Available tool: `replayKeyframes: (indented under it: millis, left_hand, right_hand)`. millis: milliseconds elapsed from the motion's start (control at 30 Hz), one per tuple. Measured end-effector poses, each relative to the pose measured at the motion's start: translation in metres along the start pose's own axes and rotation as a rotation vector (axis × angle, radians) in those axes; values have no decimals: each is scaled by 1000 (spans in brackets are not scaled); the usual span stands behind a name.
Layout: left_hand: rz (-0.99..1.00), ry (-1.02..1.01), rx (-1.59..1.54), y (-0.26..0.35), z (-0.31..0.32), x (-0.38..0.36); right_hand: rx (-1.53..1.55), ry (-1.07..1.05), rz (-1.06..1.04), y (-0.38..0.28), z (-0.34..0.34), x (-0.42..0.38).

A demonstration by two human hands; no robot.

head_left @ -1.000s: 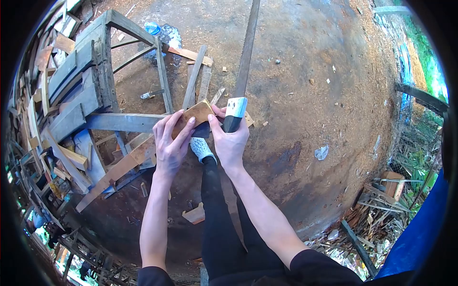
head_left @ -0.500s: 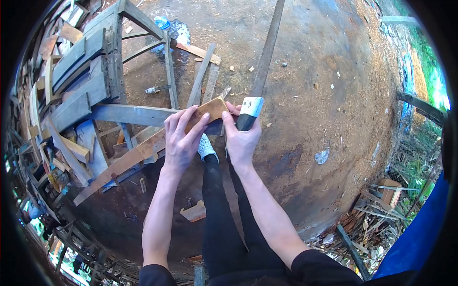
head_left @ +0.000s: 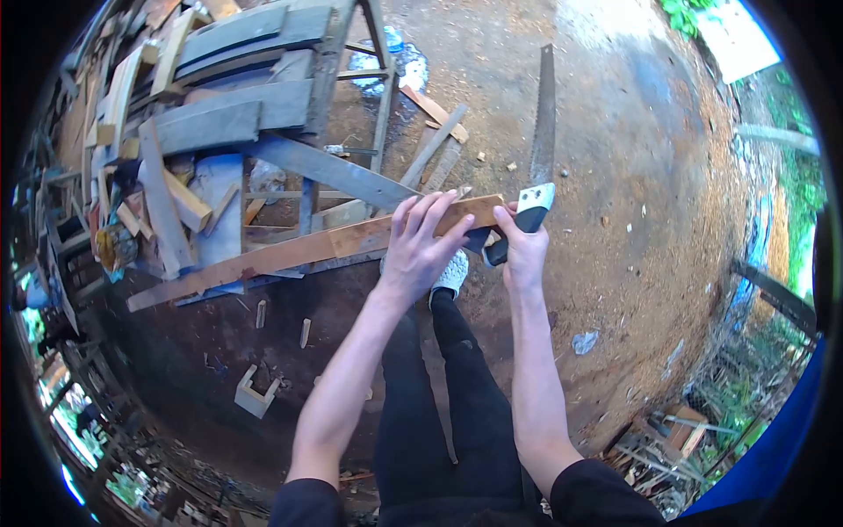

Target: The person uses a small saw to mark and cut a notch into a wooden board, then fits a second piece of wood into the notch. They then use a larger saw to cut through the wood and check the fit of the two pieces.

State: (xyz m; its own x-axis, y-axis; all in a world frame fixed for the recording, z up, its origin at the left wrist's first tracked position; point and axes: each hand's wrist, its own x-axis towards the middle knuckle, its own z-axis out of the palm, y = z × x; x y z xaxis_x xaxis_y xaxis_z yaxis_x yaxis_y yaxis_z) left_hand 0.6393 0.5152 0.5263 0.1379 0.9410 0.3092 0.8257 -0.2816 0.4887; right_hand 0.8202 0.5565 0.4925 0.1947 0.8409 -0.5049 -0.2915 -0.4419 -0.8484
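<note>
A long brown wooden board (head_left: 272,261) runs slantwise from the lower left up to my hands. My left hand (head_left: 428,250) grips the board near its right end, fingers over the far edge and thumb along the near side. The handle of a handsaw (head_left: 544,123) is in my right hand (head_left: 526,253), and that thumb touches the board's end. The saw's toothed blade points away from me, beyond the board, with its white-and-black handle (head_left: 534,205) partly covered by my fingers. Just past my left hand, a grey plank (head_left: 342,171) slants down toward the board.
A wooden frame (head_left: 384,114) and stacked grey boards (head_left: 237,39) stand at the upper left, with offcuts around them. A U-shaped wood piece (head_left: 255,395) lies on the ground. My white shoe (head_left: 452,272) is below the board. A scrap heap (head_left: 672,439) sits at lower right.
The view has swung so the surroundings sit farther right. Both hands, the board and the saw have shifted right in view, and the saw's whole blade now shows.
</note>
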Motion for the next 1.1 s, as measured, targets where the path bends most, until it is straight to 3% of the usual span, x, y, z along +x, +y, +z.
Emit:
replayKeyframes:
  millis: [100,133,200,233,300,333,433,567,667,1100]
  left_hand:
    - [-391,438,80,25,-4,-39]
    - [-665,568,55,29,-4,-49]
    - [-1403,863,-362,28,-3,-64]
    - [-1410,874,-360,22,-4,-70]
    - [-1359,1164,-1219,5,-3,-87]
    - [-1359,1179,-1219,-3,1,-95]
    - [-910,996,-1826,-22,16,-109]
    - [-712,886,-1916,-42,31,-116]
    - [-578,925,-1949,-53,41,-113]
    - [-404,1014,-2080,-76,86,-113]
  right_hand:
    - [-43,5,-34,-2,-1,2]
    - [-54,-8,-45,-4,-1,2]
    - [-40,-42,-29,-5,-5,4]
    - [-44,-36,-32,-4,-7,6]
    - [-44,-40,-52,-5,-7,8]
    - [-51,-52,-52,-5,-7,9]
    - [-10,-62,26,-8,-11,13]
    - [-35,-81,30,-9,-14,17]
    - [-57,-70,15,-8,-21,23]
    - [-103,-82,40,-23,-22,22]
